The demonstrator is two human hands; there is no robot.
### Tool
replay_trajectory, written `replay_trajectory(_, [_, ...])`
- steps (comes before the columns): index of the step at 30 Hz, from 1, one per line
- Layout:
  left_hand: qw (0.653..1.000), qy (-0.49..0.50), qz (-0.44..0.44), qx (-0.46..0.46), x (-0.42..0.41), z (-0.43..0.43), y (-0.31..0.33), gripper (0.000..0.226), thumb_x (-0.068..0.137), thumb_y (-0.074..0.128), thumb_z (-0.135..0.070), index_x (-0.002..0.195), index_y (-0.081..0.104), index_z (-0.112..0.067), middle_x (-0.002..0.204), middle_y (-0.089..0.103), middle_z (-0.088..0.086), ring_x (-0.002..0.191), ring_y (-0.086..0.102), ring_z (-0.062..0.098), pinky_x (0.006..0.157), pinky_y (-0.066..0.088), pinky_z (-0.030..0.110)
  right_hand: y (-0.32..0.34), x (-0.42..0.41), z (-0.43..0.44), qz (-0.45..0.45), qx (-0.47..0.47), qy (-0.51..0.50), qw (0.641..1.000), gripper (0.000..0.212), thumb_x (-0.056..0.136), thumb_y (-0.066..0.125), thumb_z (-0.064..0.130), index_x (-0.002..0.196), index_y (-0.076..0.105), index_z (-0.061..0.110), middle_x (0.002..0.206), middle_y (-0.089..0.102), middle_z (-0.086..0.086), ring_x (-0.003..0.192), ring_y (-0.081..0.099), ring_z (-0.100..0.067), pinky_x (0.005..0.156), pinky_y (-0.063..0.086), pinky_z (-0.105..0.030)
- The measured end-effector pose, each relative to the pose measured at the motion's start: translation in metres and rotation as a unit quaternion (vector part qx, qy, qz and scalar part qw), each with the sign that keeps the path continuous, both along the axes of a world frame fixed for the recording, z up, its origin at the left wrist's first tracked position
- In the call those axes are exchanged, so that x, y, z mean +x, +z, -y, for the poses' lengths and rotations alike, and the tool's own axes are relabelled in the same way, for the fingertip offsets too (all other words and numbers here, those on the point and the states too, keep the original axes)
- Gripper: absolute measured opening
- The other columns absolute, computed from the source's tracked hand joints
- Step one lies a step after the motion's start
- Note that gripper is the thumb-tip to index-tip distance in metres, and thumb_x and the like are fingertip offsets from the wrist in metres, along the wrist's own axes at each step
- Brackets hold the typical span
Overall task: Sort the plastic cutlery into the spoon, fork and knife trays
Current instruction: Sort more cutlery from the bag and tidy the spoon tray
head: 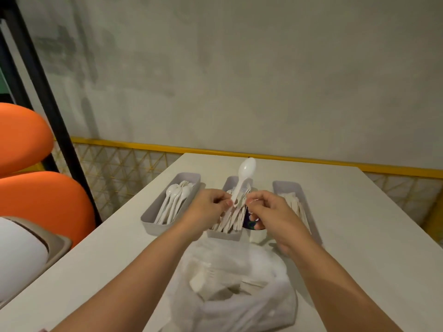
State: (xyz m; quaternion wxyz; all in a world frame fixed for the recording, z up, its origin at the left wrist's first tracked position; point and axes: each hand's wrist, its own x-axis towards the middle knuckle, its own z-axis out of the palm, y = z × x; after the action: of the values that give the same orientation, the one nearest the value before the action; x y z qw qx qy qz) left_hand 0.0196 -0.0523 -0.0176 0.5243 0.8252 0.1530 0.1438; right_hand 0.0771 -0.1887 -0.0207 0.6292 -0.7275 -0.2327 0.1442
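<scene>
Between the two pinches: white plastic spoon (247, 167), bowl up, handle end nipped by left hand (211, 206). Beside it, 2nd white piece (247, 190), nipped by right hand (266, 212); kind unclear. Weighs almost nothing, stiff yet springy, glossy, slick; best taken at flat handle. Under grip: mid tray (224, 236), matte grey. Left: spoon tray (149, 222). Right: 3rd tray (286, 184). Nearer wrists: crinkly bag (239, 307).

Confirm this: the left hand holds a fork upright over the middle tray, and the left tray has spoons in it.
Wrong in one respect: it is a spoon, not a fork; the head view shows its rounded bowl. Otherwise yes: the left hand holds it upright over the middle tray, and the left tray has spoons in it.
</scene>
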Motion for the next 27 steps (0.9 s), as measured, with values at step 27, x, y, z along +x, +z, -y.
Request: replay_trajectory(27, [0.908, 0.242, -0.233, 0.248, 0.012, -0.132, -0.049, 0.029, 0.094, 0.034, -0.001, 0.113, 0.056, 0.006, 0.116, 0.060, 0.022, 0.109, 0.055, 0.035, 0.081, 0.043, 0.033, -0.025, -0.025, -0.006, 0.065, -0.209, 0.175, 0.960, 0.009, 0.092, 0.054, 0.018, 0.097, 0.062, 0.017, 0.077, 0.053, 0.002, 0.066, 0.054, -0.007, 0.053, 0.042, -0.014])
